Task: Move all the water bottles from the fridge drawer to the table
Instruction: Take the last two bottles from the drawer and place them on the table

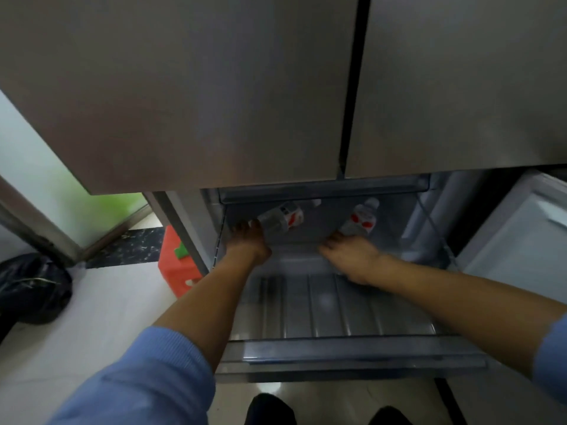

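Observation:
The fridge drawer [352, 348] is pulled out below the shut upper doors. Two clear water bottles with red-and-white labels lie at its back. The left bottle [282, 218] lies tilted on its side, and my left hand [248, 242] grips its near end with curled fingers. The right bottle [361, 220] leans with its cap pointing away from me. My right hand [349, 257] lies palm down just in front of that bottle, its fingertips touching the base and its thumb spread out. The picture is blurred around both hands.
The drawer's ribbed floor [331, 305] in front of the hands holds nothing. A red box [176, 262] stands on the floor left of the fridge, and a black bag [33, 286] lies further left. A white open compartment [518, 240] is at the right.

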`<state>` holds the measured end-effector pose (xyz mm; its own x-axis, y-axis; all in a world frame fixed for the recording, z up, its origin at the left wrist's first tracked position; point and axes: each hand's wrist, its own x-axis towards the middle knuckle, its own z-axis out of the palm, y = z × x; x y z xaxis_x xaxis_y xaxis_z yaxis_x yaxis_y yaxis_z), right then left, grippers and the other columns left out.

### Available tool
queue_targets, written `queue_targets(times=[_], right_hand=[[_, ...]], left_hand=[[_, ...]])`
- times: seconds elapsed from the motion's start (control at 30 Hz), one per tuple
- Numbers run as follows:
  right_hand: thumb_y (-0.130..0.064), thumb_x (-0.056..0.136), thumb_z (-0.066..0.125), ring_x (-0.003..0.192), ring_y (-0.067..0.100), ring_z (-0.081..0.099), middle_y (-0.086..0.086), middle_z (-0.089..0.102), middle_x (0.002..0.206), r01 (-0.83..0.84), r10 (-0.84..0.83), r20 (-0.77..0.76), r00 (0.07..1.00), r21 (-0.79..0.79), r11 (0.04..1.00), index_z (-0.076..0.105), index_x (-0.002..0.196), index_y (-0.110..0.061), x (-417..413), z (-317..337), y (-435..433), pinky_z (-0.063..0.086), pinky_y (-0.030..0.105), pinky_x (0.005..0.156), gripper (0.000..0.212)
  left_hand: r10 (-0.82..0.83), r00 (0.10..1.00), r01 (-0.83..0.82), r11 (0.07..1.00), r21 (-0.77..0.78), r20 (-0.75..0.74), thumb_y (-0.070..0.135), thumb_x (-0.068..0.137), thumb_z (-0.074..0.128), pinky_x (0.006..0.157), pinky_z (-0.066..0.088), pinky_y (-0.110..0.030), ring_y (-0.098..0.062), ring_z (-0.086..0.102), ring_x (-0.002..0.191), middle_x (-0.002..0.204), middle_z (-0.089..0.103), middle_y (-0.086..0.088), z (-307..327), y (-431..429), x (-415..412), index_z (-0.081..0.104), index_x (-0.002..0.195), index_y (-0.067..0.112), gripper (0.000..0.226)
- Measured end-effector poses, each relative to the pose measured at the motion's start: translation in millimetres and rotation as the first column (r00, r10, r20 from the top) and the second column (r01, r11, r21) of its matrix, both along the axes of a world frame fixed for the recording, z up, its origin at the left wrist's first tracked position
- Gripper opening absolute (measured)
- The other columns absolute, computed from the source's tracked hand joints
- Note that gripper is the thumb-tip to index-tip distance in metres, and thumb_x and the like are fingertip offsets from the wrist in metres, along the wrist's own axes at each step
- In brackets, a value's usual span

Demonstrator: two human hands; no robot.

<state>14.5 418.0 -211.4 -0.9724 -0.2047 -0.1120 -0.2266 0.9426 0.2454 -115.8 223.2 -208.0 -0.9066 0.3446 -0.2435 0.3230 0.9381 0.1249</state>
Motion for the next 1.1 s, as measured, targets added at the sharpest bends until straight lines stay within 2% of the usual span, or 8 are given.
queue_targets(times=[0.27,0.4,0.53,0.63,0.77,0.87,1.0,1.1], right_hand=[[-0.02,0.082,0.064,0.118,0.028,0.044,0.006,0.053,0.125,-0.094,0.096,0.235,0.967,-0.02,0.995,0.047,0.123,-0.015,50.3,10.4,-2.3,0.045,0.041,0.085,0.045],[-0.037,0.075,0.069,0.112,0.019,0.047,-0.003,0.055,0.12,0.096,-0.002,0.296,0.955,-0.303,0.948,0.054,0.117,-0.026,65.6,24.3,-1.6,0.043,0.035,0.088,0.046],[-0.045,0.081,0.063,0.109,0.021,0.054,0.001,0.057,0.119,0.372,-0.351,0.142,0.926,-0.511,0.775,0.057,0.114,-0.024,58.9,32.0,22.0,0.046,0.031,0.083,0.04],[-0.051,0.084,0.061,0.112,0.032,0.054,0.013,0.055,0.125,0.605,-0.627,0.143,0.766,-0.49,0.627,0.049,0.128,-0.018,31.8,27.8,46.8,0.048,0.039,0.09,0.057],[-0.062,0.081,0.059,0.125,0.037,0.047,0.021,0.044,0.141,0.783,-0.763,0.367,0.533,-0.557,0.278,0.022,0.146,-0.006,-10.5,9.3,60.6,0.042,0.041,0.099,0.093],[-0.05,0.073,0.072,0.119,0.035,0.054,0.014,0.052,0.138,0.757,-0.758,0.43,0.491,-0.642,0.126,0.016,0.148,-0.015,-19.6,-2.3,54.2,0.046,0.041,0.096,0.1],[-0.046,0.07,0.076,0.124,0.034,0.052,0.014,0.045,0.145,0.796,-0.712,0.496,0.496,-0.587,0.145,0.004,0.152,-0.017,-0.3,-4.6,55.8,0.048,0.038,0.096,0.113],[-0.046,0.057,0.076,0.095,0.028,0.066,0.008,0.065,0.114,0.828,-0.655,0.554,0.514,-0.52,0.21,0.028,0.136,-0.023,27.5,-1.2,56.1,0.056,0.034,0.078,0.095]], left_hand=[[0.012,1.0,-0.013,0.997,-0.079,-0.012,0.039,0.083,0.065,0.093,0.046,-0.039,-0.033,0.051,0.123,0.139,0.045,-0.015,9.6,10.7,7.4,0.037,0.141,0.008,0.072],[-0.045,0.993,0.055,0.994,-0.095,0.105,0.049,0.076,0.069,0.091,0.05,-0.034,-0.027,0.06,0.116,0.127,0.061,-0.008,23.8,-0.6,29.8,0.055,0.13,0.015,0.066],[-0.103,0.963,0.161,0.96,-0.227,0.249,0.048,0.076,0.072,0.096,0.047,-0.034,-0.025,0.059,0.115,0.127,0.061,-0.008,33.5,-17.0,58.5,0.053,0.129,0.013,0.067],[-0.082,0.931,0.178,0.953,-0.247,0.356,0.05,0.073,0.074,0.098,0.047,-0.035,-0.024,0.059,0.113,0.126,0.061,-0.008,36.6,-23.3,64.6,0.053,0.126,0.014,0.067],[-0.077,0.918,0.073,0.997,0.024,0.39,0.045,0.079,0.071,0.093,0.048,-0.035,-0.021,0.061,0.099,0.114,0.064,-0.007,35.6,-18.7,56.4,0.055,0.118,0.017,0.051],[-0.068,0.925,-0.019,0.974,0.226,0.374,0.044,0.078,0.071,0.091,0.051,-0.041,-0.024,0.061,0.096,0.111,0.061,-0.006,27.1,-9.0,52.8,0.045,0.127,0.021,0.06],[-0.087,0.939,0.025,0.982,0.185,0.332,0.036,0.073,0.077,0.092,0.051,-0.041,-0.029,0.06,0.103,0.12,0.06,-0.011,12.7,-1.5,52.4,0.038,0.131,0.018,0.072],[-0.13,0.905,0.149,0.989,-0.016,0.404,0.034,0.067,0.082,0.094,0.049,-0.036,-0.029,0.057,0.112,0.128,0.056,-0.009,15.1,2.4,46.4,0.035,0.136,0.016,0.086]])
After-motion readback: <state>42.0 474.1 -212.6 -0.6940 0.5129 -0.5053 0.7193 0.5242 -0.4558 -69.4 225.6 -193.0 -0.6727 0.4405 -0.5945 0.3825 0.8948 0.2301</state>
